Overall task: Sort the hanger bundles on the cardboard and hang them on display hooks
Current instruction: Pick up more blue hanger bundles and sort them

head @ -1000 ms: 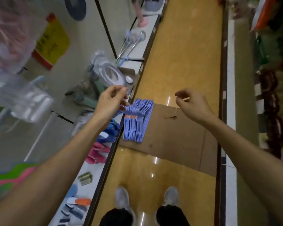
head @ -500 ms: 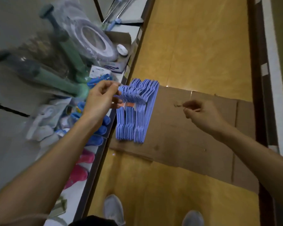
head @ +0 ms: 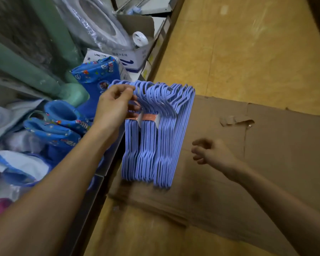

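Several bundles of lilac-blue plastic hangers [head: 155, 137], banded with orange-and-white labels, hang together above the left end of a flat brown cardboard sheet [head: 266, 163] on the floor. My left hand [head: 113, 109] grips them at the hook ends, fingers curled into the hooks. My right hand [head: 211, 154] hovers to the right of the hangers over the cardboard, fingers loosely curled, holding nothing that I can see. No display hook is in view.
A low shelf [head: 107, 163] runs along the left, holding blue printed children's boots [head: 63, 122], green rolls [head: 26, 71], a plastic-wrapped ring [head: 100, 24] and a white box [head: 133, 60]. Yellow tiled floor [head: 248, 52] lies beyond the cardboard.
The view has dropped closer to the hangers. My right hand has come down and nearer, from level with the hooks to beside the hangers' lower half. My left hand keeps its grip.
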